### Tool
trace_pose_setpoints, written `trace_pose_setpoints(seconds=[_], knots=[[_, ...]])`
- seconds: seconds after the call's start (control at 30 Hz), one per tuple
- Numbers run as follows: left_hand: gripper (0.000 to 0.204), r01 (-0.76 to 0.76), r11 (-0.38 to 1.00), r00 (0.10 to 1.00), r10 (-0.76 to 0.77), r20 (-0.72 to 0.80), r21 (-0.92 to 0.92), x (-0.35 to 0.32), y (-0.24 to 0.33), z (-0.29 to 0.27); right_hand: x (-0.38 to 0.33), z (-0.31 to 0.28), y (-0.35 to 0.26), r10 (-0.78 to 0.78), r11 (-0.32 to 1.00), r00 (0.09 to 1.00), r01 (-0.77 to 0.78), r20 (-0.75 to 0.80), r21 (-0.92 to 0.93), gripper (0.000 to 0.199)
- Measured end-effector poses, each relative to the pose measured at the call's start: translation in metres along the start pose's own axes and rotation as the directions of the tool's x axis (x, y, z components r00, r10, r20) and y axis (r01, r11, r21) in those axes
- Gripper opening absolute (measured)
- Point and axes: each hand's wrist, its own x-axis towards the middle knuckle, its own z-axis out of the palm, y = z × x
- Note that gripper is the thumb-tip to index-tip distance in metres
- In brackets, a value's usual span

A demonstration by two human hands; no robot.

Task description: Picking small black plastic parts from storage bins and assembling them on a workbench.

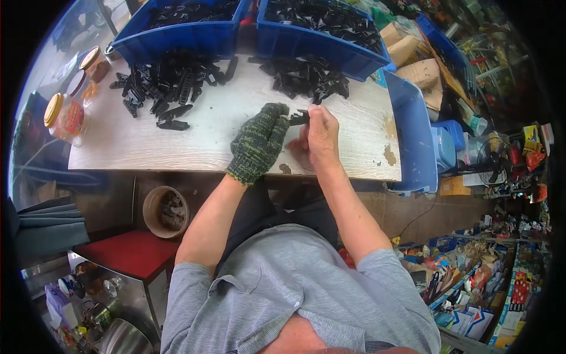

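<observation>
While both hands met over the table (203, 144), a bit R of its centre, the small black part (299, 118) sat between them, one end toward each. The L hand (259, 141), in a dark green-and-black knit glove (252, 154), had its fingers curled in tight on the part's L end, tho the tips were mostly hidden. The bare R hand (322, 133) had thumb & fingers drawn in narrow, pinching the R end.

Doing it well, IMO, called for the gloved hand as steady clamp & the bare fingertips for fine feel, w/ force kept low & in line w/ the part, b/c thin plastic (prob.) could've snapped or slipped if twisted. Keeping close above the table made sense too: a dropped pc. would've landed there.

Looks-wise, the part was black, short & slim, w/ what seemed a notched upper edge; finer detail too small to make out, & couldn't tell if it was 1 pc. or 2 joined. Similar black pcs. lay in an L pile (171, 88) & an R pile (300, 78) toward the table's far side, the L ones looking longer. At the table's far edge stood an L blue bin (177, 42) & an R blue bin (321, 52), w/ more black pcs. inside.
</observation>
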Motion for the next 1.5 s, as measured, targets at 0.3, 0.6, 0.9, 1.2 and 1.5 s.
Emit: trace_pose_setpoints(seconds=[0.3, 0.6, 0.9, 1.2, 1.5], knots=[[0.036, 0.283, 0.945, 0.952, -0.298, -0.074, -0.165, 0.002, 0.029, 0.044, 0.009, -0.016, 0.01, -0.291, 0.921, 0.956, 0.268, -0.044, -0.282, 0.031], [0.026, 0.044, 0.729, 0.962, 0.154, -0.226, 0.683, 0.061, 0.005, -0.03, -0.003, -0.009, -0.008, 0.051, 0.994, 0.993, -0.041, -0.102, 0.098, 0.027], [0.032, -0.038, 0.322, 0.992, 0.129, -0.004, 0.946, 0.083, -0.052, -0.055, 0.012, -0.03, -0.014, 0.143, 0.973, 0.961, -0.094, -0.236, 0.209, 0.031], [0.026, -0.204, 0.353, 0.977, 0.129, 0.168, 0.913, 0.054, -0.018, -0.04, 0.053, -0.123, -0.057, 0.078, 0.99, 0.739, 0.022, -0.669, 0.14, 0.032], [0.023, -0.218, 0.539, 0.969, 0.023, 0.244, 0.814, 0.034, -0.007, -0.019, 0.045, -0.08, -0.036, 0.196, 0.949, 0.913, -0.269, -0.357, -0.165, 0.034]])
